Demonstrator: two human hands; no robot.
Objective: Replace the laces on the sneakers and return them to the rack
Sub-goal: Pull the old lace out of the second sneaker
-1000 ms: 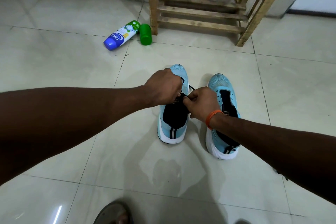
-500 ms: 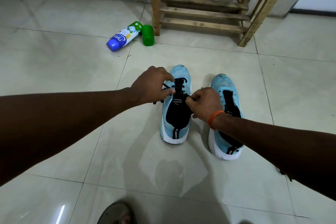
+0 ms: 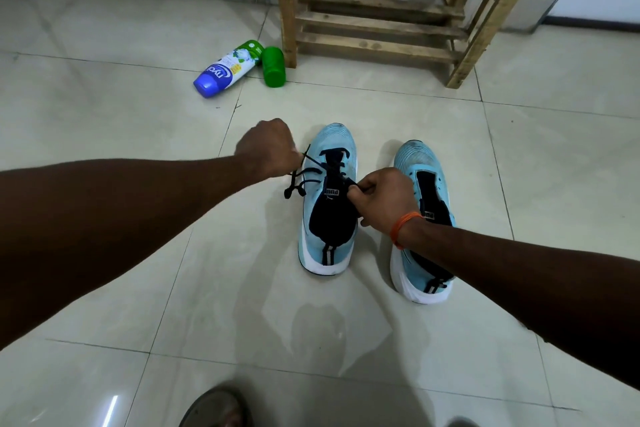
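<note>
Two hands hold the black lace (image 3: 313,160) at frame centre. We see the left hand (image 3: 268,147), knuckles up, fingers curled round one end beside the laced sneaker (image 3: 329,243). The right hand (image 3: 382,199) pinches the other end over its tongue. The second sneaker (image 3: 420,156) stands just right; the rack (image 3: 377,45) fills the upper right.

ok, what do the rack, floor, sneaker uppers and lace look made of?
Rack: bare, unfinished wood; grain, knots and rough-sawn slats show.
Floor: glossy tile, probably glazed ceramic; grout lines and mirror-like reflections.
Sneaker uppers: light blue matte textile, seemingly a knit; fine ribbed texture at the toe.
Lace: black matte cord, likely woven fabric; too thin to confirm.
</note>
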